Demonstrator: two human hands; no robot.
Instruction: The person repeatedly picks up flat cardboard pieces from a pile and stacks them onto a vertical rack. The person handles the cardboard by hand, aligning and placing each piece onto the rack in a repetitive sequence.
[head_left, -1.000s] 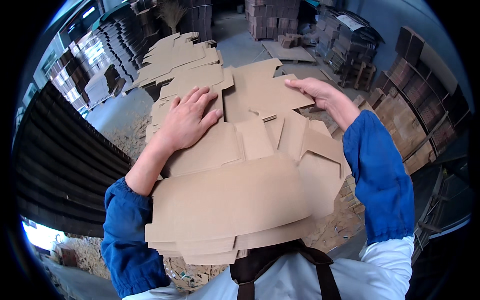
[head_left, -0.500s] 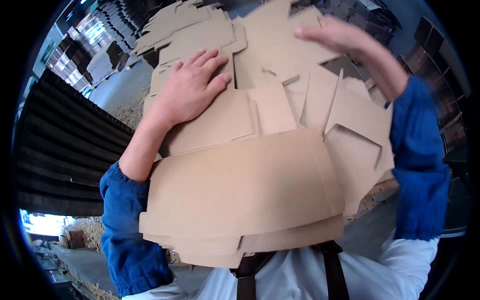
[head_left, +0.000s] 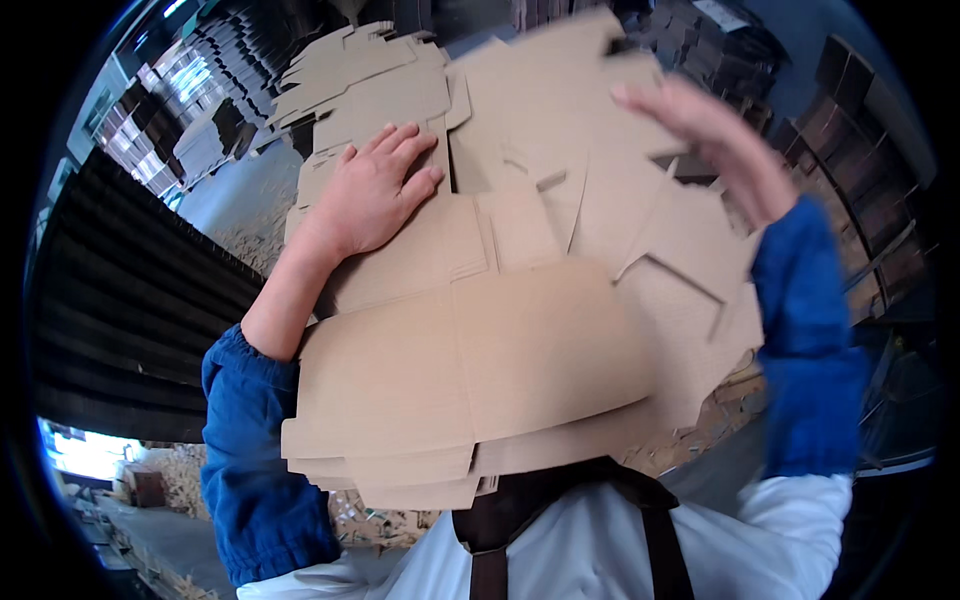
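Observation:
My left hand (head_left: 375, 195) lies flat, fingers spread, on a stack of die-cut brown cardboard blanks (head_left: 410, 240). Blurred by motion, my right hand (head_left: 695, 120) is at the far right edge of a large cardboard piece (head_left: 540, 90); its thumb points left, and whether the other fingers grip the edge cannot be made out. Between my hands, cut flaps (head_left: 690, 220) stick up at angles. Closest to my body, a creased cardboard sheet (head_left: 470, 350) bows across the front of the stack, with more layers showing under its near edge.
A dark ribbed stack (head_left: 140, 310) stands on the left. Further cardboard blanks (head_left: 360, 90) lie beyond my left hand. Piled dark sheets (head_left: 720, 50) are at the back right, others (head_left: 840, 180) along the right side. Scraps (head_left: 380, 520) litter the floor below.
My right hand has moved nearer to me, and the right-hand cardboard has shifted left. The front sheet's right side has also moved left. My left hand stays on the stack, slightly lower in view.

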